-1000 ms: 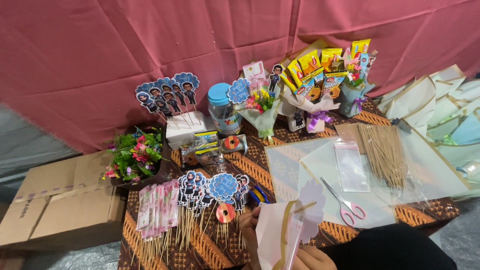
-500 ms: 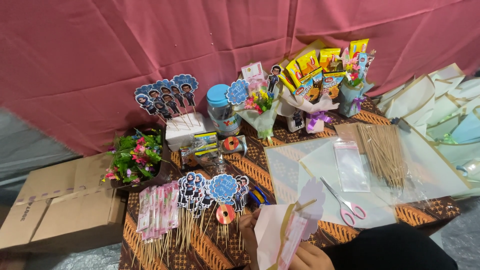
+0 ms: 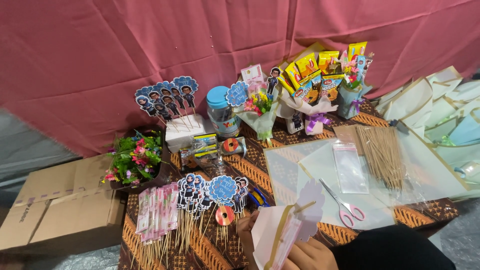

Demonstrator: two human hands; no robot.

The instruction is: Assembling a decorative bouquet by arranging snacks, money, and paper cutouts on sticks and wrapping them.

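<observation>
At the bottom edge both my hands hold a folded pale pink wrapping sheet (image 3: 287, 227) with a gold band. My left hand (image 3: 246, 231) grips its left side, fingers curled behind the paper. My right hand (image 3: 310, 254) pinches its lower right part. The sheet stands tilted above the front of a table with a brown batik cloth (image 3: 250, 172). Right of it lie pink-handled scissors (image 3: 345, 207) on translucent sheets (image 3: 310, 167). Left of it lie cartoon toppers on sticks (image 3: 210, 192) and a roll of orange tape (image 3: 224, 215).
Wooden skewers (image 3: 382, 152) and a clear bag (image 3: 350, 167) lie at the right. Snack and flower bouquets (image 3: 312, 80) stand at the back before a red curtain. A blue-lidded jar (image 3: 222, 112), artificial flowers (image 3: 135, 160), cardboard boxes (image 3: 55, 205) at the left, wrapping sheets (image 3: 440, 107) at the right.
The pink sheet has shifted slightly in my hands and stands a little higher; the view has moved a little. Things on the table have stayed put.
</observation>
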